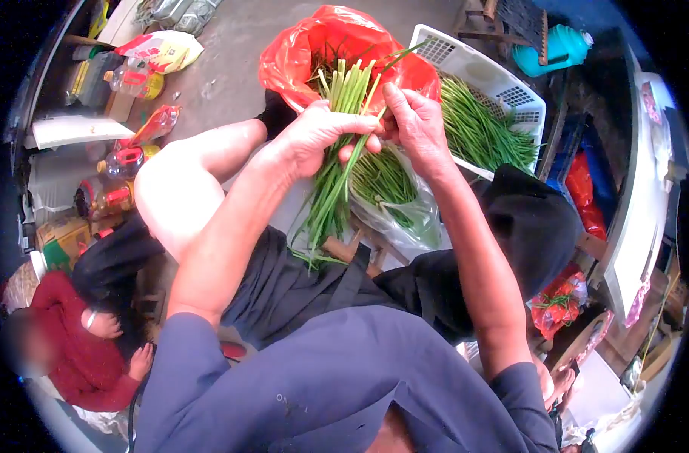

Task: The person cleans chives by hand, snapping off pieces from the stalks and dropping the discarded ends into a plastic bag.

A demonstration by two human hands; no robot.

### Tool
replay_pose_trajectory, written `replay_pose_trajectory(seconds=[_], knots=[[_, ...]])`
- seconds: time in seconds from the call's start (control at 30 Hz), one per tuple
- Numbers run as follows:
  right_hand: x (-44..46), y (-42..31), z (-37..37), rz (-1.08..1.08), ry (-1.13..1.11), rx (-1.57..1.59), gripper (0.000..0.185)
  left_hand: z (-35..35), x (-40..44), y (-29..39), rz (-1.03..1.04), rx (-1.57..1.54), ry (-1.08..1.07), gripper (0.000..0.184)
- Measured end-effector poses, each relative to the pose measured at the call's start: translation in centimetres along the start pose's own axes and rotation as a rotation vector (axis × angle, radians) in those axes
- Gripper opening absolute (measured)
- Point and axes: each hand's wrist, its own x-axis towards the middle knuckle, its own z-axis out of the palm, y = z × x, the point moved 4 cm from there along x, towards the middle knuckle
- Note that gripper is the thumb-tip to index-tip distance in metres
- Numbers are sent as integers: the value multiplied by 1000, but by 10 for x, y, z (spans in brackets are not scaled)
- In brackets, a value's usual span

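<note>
A bundle of long green stalks point(331, 181) is held in my left hand point(318, 136), pale cut ends up and leaves hanging down. My right hand point(418, 124) is beside it, thumb and fingers pinched at a stalk near my left fingertips. Behind the bundle stands an open red plastic bag point(288, 64) with greens inside. Below my hands, a clear plastic bag point(427, 215) holds more green stalks. To the right, a white plastic basket point(473, 57) contains a large heap of green stalks point(484, 128).
Another person point(80, 340) in a dark red top sits at the lower left. Bottles point(137, 81) and a cardboard box point(63, 234) line the left side. At the upper right are a teal jug point(559, 51) and a wooden chair point(518, 26).
</note>
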Motion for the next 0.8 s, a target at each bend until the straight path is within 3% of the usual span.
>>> replay_pose_trajectory(seconds=[0.13, 0.2, 0.37, 0.43, 0.5, 0.57, 0.67, 0.8], knots=[[4, 3, -3, -22, 34, -55, 35, 0, -1, 0, -61, -80, -51, 20], [5, 3, -8, 51, 129, 54, 37, -3, -1, 0, -57, -72, -47, 20], [13, 21, -25, 190, 93, -1, 33, -13, -6, 11, 12, -113, 30, 20], [19, 50, -30, 186, -78, -493, 31, -16, -11, 20, 47, -181, 27, 20], [19, 86, -38, 79, -183, -792, 27, -20, -14, 28, 90, -186, -5, 21], [14, 123, -44, 52, -229, -861, 22, -21, -18, 37, 121, -127, -8, 21], [10, 196, -61, 321, -258, -877, 17, -23, -21, 44, 123, -150, -30, 21], [7, 244, -74, 416, -161, -893, 21, -27, -17, 44, 187, -141, 31, 21]])
